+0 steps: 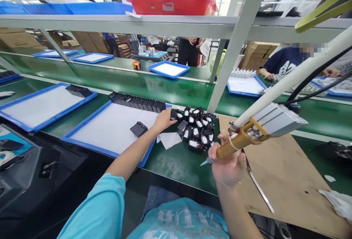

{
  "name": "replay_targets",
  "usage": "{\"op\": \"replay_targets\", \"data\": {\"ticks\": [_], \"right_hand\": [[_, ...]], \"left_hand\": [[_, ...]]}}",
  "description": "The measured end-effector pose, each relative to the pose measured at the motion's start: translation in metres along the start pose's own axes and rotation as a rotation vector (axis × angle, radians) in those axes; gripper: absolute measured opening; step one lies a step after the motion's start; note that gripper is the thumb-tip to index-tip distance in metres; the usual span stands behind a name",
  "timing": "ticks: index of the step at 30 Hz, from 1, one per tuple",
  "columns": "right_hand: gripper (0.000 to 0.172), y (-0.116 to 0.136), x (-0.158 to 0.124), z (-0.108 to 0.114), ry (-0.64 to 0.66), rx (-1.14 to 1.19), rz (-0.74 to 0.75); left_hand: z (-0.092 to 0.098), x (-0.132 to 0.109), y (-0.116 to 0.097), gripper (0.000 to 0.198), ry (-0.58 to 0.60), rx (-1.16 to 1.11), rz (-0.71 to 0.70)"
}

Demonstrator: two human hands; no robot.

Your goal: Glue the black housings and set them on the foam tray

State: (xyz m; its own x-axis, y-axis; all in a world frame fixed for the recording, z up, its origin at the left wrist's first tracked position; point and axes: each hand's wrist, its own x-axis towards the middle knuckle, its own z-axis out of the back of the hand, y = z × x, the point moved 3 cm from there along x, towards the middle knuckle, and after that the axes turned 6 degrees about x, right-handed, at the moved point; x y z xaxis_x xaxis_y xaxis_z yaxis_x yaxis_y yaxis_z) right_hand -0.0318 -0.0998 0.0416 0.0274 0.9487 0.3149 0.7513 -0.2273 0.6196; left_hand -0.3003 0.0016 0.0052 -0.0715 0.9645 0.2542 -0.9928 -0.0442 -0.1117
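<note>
Gold dispenser [237,144]: in the right hand [227,167]; probably rigid and weighty, best held round the barrel, clear of the blue tip [204,163].
Right hand: fingers curled about the barrel's lower end.
Black units [195,132]: heaped on the table [176,165], at 10 o'clock from the right hand; likely light and stiff, best taken by their sides, sparing the wires.
Left hand [164,120]: at the heap's 10 o'clock edge; cannot tell whether it pinches a unit.
Blue-rimmed tray [110,125]: at 9 o'clock from the heap.

Semi-matt plast. housings [182,127], shiny mtl-look dispenser [229,148], glossy bench surf. [176,165], matt wood-look board [283,180].
</note>
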Motion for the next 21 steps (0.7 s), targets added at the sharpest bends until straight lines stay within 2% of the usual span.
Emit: {"op": "replay_targets", "data": {"ticks": [3,7,10,12,14,17,19,21], "right_hand": [[0.042,0.0,0.0,0.001,-0.002,0.018,-0.011],[0.044,-0.001,0.001,0.002,0.01,0.026,-0.003],[0.045,-0.002,0.001,0.001,0.02,0.007,-0.009],[0.045,-0.002,0.001,0.0,0.018,0.006,-0.009],[0.044,-0.001,0.0,-0.001,0.017,0.018,0.002],[0.043,0.001,-0.001,-0.003,0.025,0.018,0.01],[0.043,0.001,-0.001,-0.004,0.025,0.005,0.011],[0.043,0.001,-0.001,-0.006,0.027,-0.003,0.01]], "left_hand": [[0.022,-0.028,0.005,0.064,-0.007,-0.045,-0.016],[0.043,-0.091,-0.008,0.055,0.069,-0.28,-0.203],[0.041,-0.13,-0.028,0.055,0.247,-0.462,-0.355],[0.036,-0.145,-0.04,0.054,0.35,-0.555,-0.458],[0.03,-0.153,-0.049,0.056,0.383,-0.609,-0.52],[0.018,-0.16,-0.058,0.068,0.329,-0.61,-0.438],[0.01,-0.165,-0.063,0.074,0.242,-0.601,-0.319],[0.003,-0.172,-0.066,0.071,0.138,-0.627,-0.216]]}}
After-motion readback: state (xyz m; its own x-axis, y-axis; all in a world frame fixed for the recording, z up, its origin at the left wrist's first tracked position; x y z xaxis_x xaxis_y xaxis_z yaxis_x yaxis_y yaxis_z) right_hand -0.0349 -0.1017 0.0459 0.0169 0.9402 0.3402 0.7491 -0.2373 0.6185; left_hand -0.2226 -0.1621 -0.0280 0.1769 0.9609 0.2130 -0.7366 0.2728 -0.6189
